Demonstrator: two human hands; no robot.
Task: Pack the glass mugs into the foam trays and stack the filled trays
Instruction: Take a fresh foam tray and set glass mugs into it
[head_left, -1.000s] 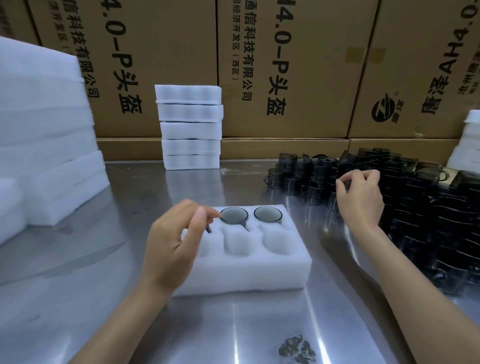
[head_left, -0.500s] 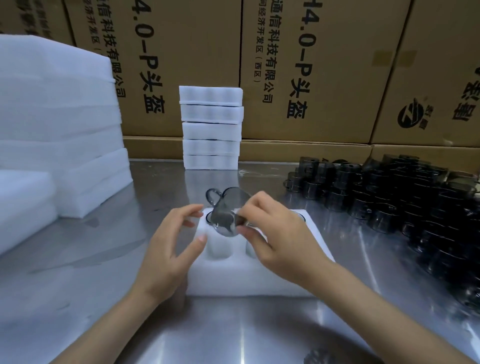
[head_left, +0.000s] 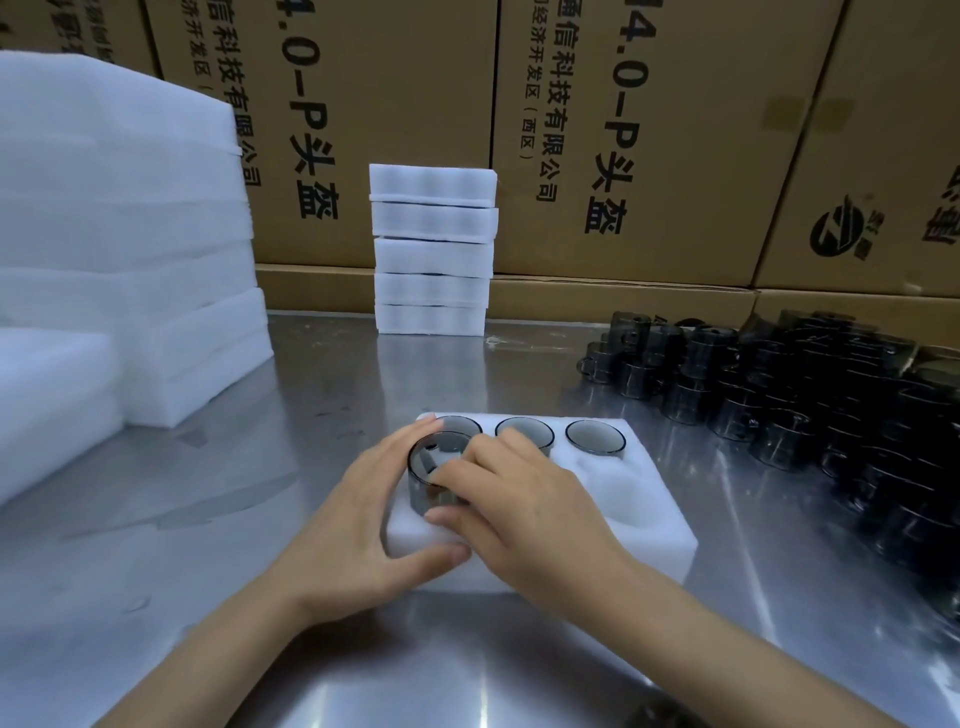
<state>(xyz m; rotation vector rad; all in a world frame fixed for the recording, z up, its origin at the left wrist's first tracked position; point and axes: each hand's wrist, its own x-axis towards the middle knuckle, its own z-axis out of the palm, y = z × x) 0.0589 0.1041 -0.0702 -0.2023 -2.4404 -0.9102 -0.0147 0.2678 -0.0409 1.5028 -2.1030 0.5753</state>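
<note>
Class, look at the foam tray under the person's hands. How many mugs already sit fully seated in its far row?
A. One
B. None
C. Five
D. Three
D: three mug rims show in the far row of the foam tray, at left, middle and right; a fourth mug is held at a near pocket.

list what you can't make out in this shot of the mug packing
Head view only:
- Front-left pocket of the foam tray: hidden by both hands, so how deep the mug sits is unclear.
- Right hand grip: fingers overlap the mug; contact unclear.
- Left hand palm side: turned away.
- Loose mugs: dark, overlapping, cut off at the right edge; uncountable.
- Tray stack: contents hidden by foam.
</note>
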